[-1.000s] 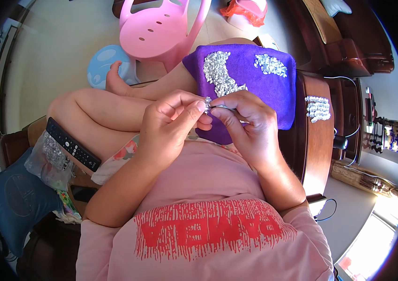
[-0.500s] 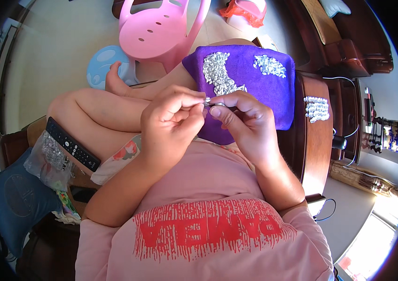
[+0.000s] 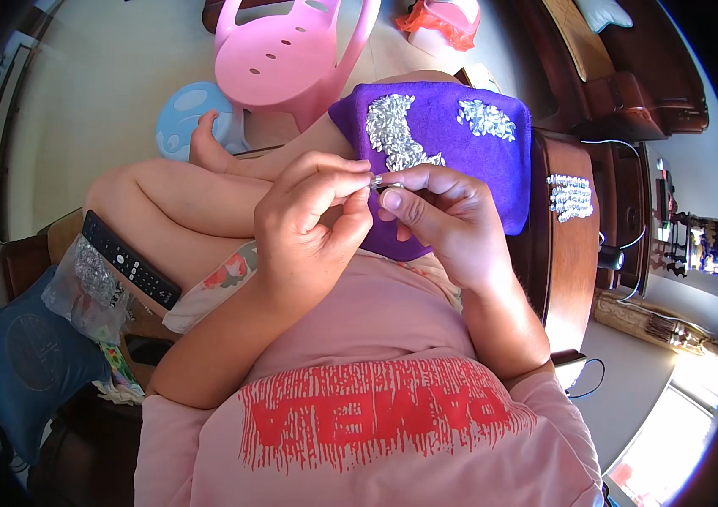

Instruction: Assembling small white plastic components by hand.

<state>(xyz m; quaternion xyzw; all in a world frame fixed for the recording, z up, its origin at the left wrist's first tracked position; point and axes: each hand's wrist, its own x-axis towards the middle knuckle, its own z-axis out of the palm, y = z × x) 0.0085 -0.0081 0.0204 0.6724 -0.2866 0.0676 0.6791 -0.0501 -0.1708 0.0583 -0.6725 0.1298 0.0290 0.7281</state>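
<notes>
While two pinches share one tiny piece, steadiness counts most

Because the small silvery piece (image 3: 377, 181) sits between the fingertips of both hands and is mostly hidden by them, a light, even grip should serve better than a hard one. The left hand (image 3: 304, 215) pinches it with its fingertips; the right hand (image 3: 456, 211) appears to grasp its other side, thumb tucked in just below the index finger. Whether a second sliver lies in that right pinch, I cannot tell. Best, I judge, to let the left fingers anchor while the right ones make only small turns, tips set back enough to show the join. The purple cloth (image 3: 494, 186), beyond and to the right of the fingertips, could softly catch a slip. A larger heap (image 3: 393, 135) lies just beyond the fingers, a smaller heap (image 3: 487, 119) farther off to their right.
</notes>
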